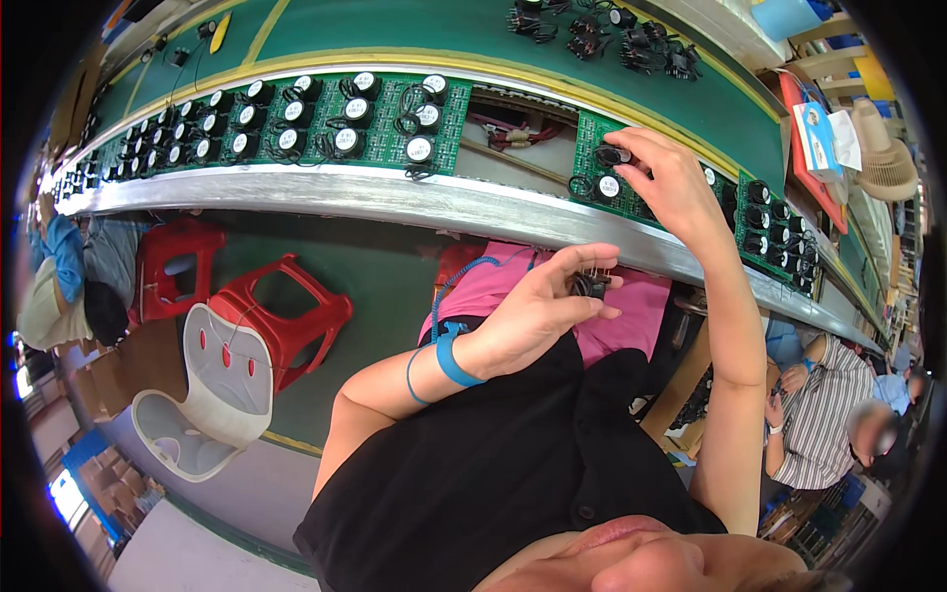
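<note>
My right hand [674, 187] reaches over a green circuit board [589, 133] on the rail. Its thumb and fingers pinch a black cylindrical component [613, 155] at the board's surface. Just below sits another such component with a round white top [609, 186]. Nearer my body, my left hand [541, 314] is raised off the rail with its fingers curled round a few small black components [589, 286], whose thin metal pins stick up. A blue wrist strap [455, 357] with a coiled cord circles that wrist.
A metal rail [345, 189] carries several boards [383, 136] filled with white-topped components, left and right of a gap. Loose black components [641, 47] lie on the green bench beyond. Red stools [286, 316] and a white chair [225, 370] stand left. A striped-shirted person [827, 419] works at right.
</note>
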Motion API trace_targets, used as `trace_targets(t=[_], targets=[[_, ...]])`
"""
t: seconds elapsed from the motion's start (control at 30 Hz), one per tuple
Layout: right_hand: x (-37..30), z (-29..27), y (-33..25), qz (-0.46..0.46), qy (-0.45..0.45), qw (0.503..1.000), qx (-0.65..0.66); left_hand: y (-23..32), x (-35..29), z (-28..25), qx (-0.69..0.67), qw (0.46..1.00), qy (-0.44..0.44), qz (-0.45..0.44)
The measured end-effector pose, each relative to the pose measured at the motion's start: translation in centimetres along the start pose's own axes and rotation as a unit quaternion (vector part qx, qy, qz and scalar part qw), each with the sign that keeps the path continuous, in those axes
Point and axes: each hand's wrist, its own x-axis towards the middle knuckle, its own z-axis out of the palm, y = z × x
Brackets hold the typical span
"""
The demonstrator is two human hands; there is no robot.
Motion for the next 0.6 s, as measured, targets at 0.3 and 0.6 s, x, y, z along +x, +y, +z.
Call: trace_targets(t=[0.3, 0.6], targets=[[0.53, 0.22, -0.17, 0.025, -0.048, 0.998, -0.032, 0.25, 0.07, -0.16, 0.060, 0.997, -0.007, -0.047], [1.05, -0.11, -0.51, 0.033, -0.079, 0.995, -0.045, 0.27, 0.05, -0.12, -0.034, 0.998, 0.002, -0.046]])
